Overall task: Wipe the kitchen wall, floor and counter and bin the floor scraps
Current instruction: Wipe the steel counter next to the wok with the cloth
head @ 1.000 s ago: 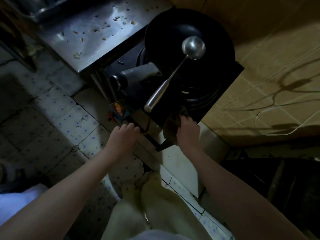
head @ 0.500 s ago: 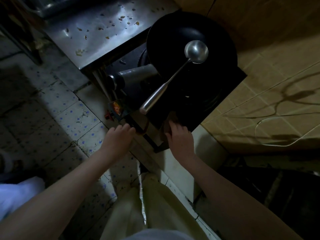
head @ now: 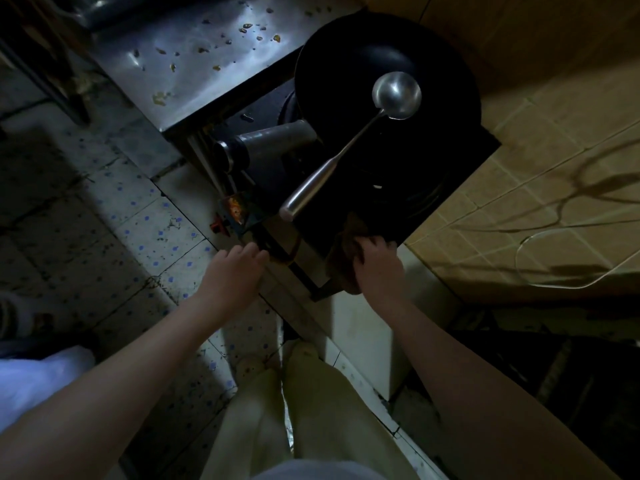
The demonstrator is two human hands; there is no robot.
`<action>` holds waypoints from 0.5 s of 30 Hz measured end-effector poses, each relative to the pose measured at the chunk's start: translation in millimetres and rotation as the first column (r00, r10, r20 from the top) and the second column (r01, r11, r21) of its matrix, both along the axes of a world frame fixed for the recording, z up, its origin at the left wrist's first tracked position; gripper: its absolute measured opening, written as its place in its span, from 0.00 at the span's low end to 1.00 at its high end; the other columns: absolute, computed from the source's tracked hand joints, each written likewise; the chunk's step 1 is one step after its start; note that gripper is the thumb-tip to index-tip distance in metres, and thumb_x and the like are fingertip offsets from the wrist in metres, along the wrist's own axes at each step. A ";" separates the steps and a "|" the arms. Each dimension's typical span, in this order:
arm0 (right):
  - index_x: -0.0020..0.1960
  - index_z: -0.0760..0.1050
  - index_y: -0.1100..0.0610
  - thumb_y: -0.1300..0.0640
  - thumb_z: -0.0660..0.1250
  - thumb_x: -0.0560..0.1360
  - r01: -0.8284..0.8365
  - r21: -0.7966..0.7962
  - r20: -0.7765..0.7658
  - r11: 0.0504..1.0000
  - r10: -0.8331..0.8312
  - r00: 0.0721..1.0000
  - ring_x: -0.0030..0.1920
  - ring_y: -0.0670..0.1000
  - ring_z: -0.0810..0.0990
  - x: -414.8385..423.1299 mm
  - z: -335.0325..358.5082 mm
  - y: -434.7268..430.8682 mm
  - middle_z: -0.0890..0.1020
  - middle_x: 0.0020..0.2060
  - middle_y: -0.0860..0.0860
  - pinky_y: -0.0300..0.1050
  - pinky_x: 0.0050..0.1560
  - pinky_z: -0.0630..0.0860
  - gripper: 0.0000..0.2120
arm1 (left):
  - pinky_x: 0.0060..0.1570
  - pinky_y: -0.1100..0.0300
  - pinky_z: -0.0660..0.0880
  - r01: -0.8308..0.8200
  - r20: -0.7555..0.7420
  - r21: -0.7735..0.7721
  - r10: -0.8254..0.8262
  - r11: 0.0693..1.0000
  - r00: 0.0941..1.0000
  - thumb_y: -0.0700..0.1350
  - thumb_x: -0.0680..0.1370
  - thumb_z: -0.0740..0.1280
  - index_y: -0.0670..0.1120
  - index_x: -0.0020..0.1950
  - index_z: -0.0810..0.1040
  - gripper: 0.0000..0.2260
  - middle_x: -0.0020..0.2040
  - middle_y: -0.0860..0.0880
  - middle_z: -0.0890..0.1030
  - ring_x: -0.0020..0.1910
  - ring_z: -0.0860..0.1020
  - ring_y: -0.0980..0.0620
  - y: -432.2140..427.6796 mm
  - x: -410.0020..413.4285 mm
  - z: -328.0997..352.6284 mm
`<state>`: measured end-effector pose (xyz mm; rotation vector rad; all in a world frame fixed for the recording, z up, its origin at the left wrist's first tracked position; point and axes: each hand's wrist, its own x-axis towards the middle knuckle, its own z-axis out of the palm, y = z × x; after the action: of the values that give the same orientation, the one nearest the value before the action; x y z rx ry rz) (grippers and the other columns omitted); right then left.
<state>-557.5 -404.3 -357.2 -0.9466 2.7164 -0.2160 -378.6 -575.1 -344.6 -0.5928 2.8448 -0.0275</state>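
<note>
Count, top-down view:
- Hands: 2, left hand [head: 232,275] and right hand [head: 375,261], both mid-frame.
- Cloth [head: 341,268]: 1, dark, centre.
- Wok [head: 346,64]: 1, top centre, with 1 stub handle [head: 273,138].
- Ladle [head: 353,142]: 1.
- Stove [head: 450,161]: 1.
- Steel counter [head: 194,39]: 1, upper left.
- Scraps [head: 276,38] on it: a dozen or more, too small for an exact count.
- Printed packet [head: 235,209]: 1, left of centre.
- Red bit [head: 219,225]: 1, can't identify it.
- Trouser legs [head: 311,410]: 2, bottom centre.
</note>
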 end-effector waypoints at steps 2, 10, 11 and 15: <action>0.65 0.71 0.54 0.60 0.59 0.77 0.135 -0.058 0.046 0.989 -0.133 0.990 0.59 0.59 0.69 -12.8 2.9 4.8 0.74 0.59 0.56 0.54 0.49 0.76 0.17 | 0.47 0.60 0.71 0.001 0.003 -0.002 -0.001 1.000 1.000 0.47 0.79 0.61 0.50 0.68 0.67 0.17 0.58 0.51 0.74 0.53 0.76 0.52 0.5 1.9 -1.7; 0.66 0.71 0.54 0.63 0.62 0.75 0.057 -0.020 0.021 0.998 -0.056 0.998 0.60 0.60 0.69 26.0 -9.5 -29.6 0.74 0.61 0.55 0.53 0.50 0.77 0.19 | 0.45 0.60 0.69 -0.052 -0.007 0.011 0.052 0.999 0.999 0.45 0.79 0.58 0.49 0.67 0.68 0.15 0.57 0.50 0.74 0.51 0.76 0.51 2.4 13.0 -5.1; 0.66 0.71 0.54 0.62 0.63 0.75 0.004 0.006 -0.001 1.000 -0.004 1.000 0.59 0.60 0.69 25.1 -10.9 -28.2 0.74 0.61 0.55 0.53 0.49 0.77 0.19 | 0.46 0.60 0.69 -0.053 -0.002 0.013 0.053 0.998 0.999 0.45 0.79 0.58 0.49 0.66 0.68 0.15 0.57 0.50 0.74 0.51 0.76 0.51 2.6 13.9 -6.0; 0.65 0.72 0.55 0.55 0.64 0.76 -0.143 0.048 -0.037 0.989 0.144 0.989 0.59 0.60 0.70 11.3 -10.9 -12.4 0.74 0.60 0.55 0.53 0.47 0.78 0.18 | 0.46 0.60 0.70 -0.051 0.024 -0.001 0.051 0.999 0.998 0.47 0.79 0.59 0.49 0.65 0.68 0.14 0.56 0.50 0.74 0.51 0.76 0.52 5.1 12.0 -7.8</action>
<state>-546.1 -416.7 -368.1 -1.1393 2.6621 -0.1089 -366.5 -569.9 -352.5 -0.6609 2.8052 -0.0262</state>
